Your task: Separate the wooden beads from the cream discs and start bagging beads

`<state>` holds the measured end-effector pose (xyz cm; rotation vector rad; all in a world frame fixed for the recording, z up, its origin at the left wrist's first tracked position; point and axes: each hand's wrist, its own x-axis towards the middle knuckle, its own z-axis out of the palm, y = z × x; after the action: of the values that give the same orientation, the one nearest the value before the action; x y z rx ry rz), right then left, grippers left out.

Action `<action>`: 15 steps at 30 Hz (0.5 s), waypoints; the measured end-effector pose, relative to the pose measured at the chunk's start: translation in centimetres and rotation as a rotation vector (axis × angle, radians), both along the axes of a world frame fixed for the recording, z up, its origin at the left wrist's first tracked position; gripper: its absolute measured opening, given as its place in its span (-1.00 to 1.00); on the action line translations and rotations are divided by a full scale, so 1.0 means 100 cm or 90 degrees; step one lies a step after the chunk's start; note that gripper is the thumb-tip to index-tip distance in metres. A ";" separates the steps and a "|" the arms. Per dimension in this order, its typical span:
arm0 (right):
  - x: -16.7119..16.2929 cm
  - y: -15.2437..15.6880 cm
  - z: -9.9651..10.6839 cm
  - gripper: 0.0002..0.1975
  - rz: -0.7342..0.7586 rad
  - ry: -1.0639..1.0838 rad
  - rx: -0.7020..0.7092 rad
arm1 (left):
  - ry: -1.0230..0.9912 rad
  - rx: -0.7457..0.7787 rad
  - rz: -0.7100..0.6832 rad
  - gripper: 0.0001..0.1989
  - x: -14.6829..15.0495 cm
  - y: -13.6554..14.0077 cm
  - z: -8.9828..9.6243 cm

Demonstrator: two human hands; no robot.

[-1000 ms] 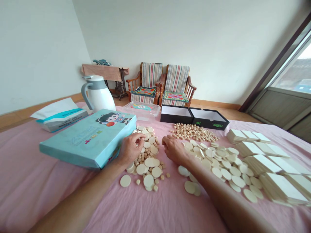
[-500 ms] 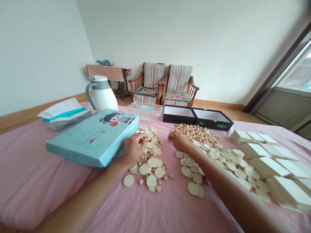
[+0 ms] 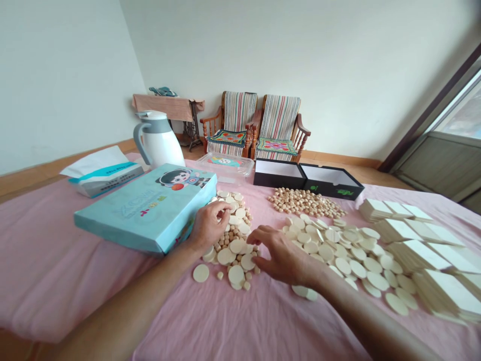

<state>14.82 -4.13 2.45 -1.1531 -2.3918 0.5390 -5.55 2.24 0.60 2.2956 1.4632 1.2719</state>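
Note:
A mixed pile of round wooden discs (image 3: 236, 274) and small wooden beads (image 3: 227, 237) lies in front of me. My left hand (image 3: 211, 225) rests at the pile's left edge, thumb and finger pinched together; what they hold, if anything, is hidden. At the pile's right edge hovers my right hand (image 3: 280, 254), thumb and fingers apart, close to a few discs and beads. Beyond it is a separate heap of wooden beads (image 3: 300, 200). A wide heap of wooden discs (image 3: 341, 250) spreads to the right of my right hand.
Stacks of pale wooden rectangles (image 3: 443, 258) stand at the right. A light blue box (image 3: 146, 210) lies at the left, near a tissue pack (image 3: 103, 173) and a white jug (image 3: 161, 143). Behind are a clear plastic lid (image 3: 225, 168) and black open boxes (image 3: 330, 186).
My right hand has moved from near the bead heap back toward me and left to the mixed pile, and its fingers have spread. My left hand stays nearly in place.

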 end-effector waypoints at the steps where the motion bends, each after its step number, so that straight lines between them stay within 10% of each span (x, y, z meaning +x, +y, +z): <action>1: -0.001 -0.007 0.001 -0.77 0.012 -0.004 0.000 | 0.000 0.001 -0.003 -0.83 0.000 0.000 0.000; 15: 0.027 -0.007 0.012 -0.72 -0.097 -0.066 0.084 | 0.002 0.010 -0.017 -0.81 -0.001 0.002 -0.003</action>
<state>17.49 -4.78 3.63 -1.3181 -2.3601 0.2745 -5.69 2.40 0.28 2.3198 1.4225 1.2779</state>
